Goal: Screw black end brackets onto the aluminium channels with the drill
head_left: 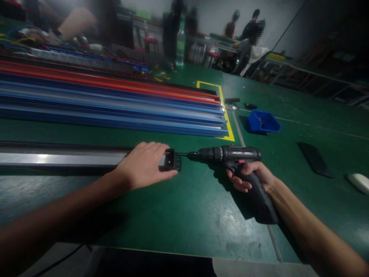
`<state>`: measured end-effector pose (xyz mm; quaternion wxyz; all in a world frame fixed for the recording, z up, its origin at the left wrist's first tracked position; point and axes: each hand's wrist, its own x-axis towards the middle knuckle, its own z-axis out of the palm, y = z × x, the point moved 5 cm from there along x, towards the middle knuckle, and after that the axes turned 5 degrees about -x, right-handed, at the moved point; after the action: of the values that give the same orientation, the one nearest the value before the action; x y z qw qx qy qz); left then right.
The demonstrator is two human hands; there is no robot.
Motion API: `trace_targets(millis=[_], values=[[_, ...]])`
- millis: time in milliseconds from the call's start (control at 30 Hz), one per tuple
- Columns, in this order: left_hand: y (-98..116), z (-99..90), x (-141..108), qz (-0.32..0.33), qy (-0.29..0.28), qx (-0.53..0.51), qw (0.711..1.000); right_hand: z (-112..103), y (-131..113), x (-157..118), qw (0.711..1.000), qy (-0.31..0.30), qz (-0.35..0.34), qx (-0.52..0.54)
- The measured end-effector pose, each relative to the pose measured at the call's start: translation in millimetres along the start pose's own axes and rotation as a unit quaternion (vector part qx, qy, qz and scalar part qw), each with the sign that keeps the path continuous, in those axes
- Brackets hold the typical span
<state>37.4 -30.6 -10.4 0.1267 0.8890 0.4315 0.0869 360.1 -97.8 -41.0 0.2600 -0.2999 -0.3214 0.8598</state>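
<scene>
My right hand (253,177) is wrapped round the grip of a black cordless drill (240,154), which points left. Its long bit (184,154) reaches the black end cap (172,160) of a long black and silver metal profile (63,157). Whether the tip sits in a screw cannot be made out. Over the right end of that profile lies my left hand (145,163), fingers across the far side and thumb along the near side by the cap, gripping it. The profile rests flat on the green table (184,215).
Beyond the profile lie several long blue profiles (115,107) and a red one (121,81), inside yellow tape (229,129). Farther right are a blue bin (263,122), a black flat piece (314,159) and a white object (359,182). A bottle (180,44) stands behind; other people are farther back.
</scene>
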Motion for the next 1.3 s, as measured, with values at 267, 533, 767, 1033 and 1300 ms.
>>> trace_targets(millis=[267, 533, 767, 1033, 1300], values=[[-0.3, 0.2, 0.4, -0.004, 0.0, -0.003, 1.0, -0.2, -0.2, -1.7, 1.0, 0.015, 0.0, -0.001], [-0.7, 0.8, 0.3, 0.002, -0.003, 0.006, 1.0, -2.7, 0.9, -2.3, 1.0, 0.028, -0.003, -0.003], [-0.9, -0.8, 1.2, -0.009, -0.002, -0.009, 1.0, -3.5, 1.0, -2.8, 0.999, 0.037, 0.005, -0.015], [-1.5, -5.3, 1.2, -0.021, -0.012, -0.011, 1.0, -0.8, 0.4, -3.6, 0.998, 0.059, 0.012, -0.024], [1.7, -6.7, -3.8, -0.013, -0.013, -0.028, 0.999, -5.2, 3.2, -3.8, 0.999, 0.027, 0.01, -0.015]])
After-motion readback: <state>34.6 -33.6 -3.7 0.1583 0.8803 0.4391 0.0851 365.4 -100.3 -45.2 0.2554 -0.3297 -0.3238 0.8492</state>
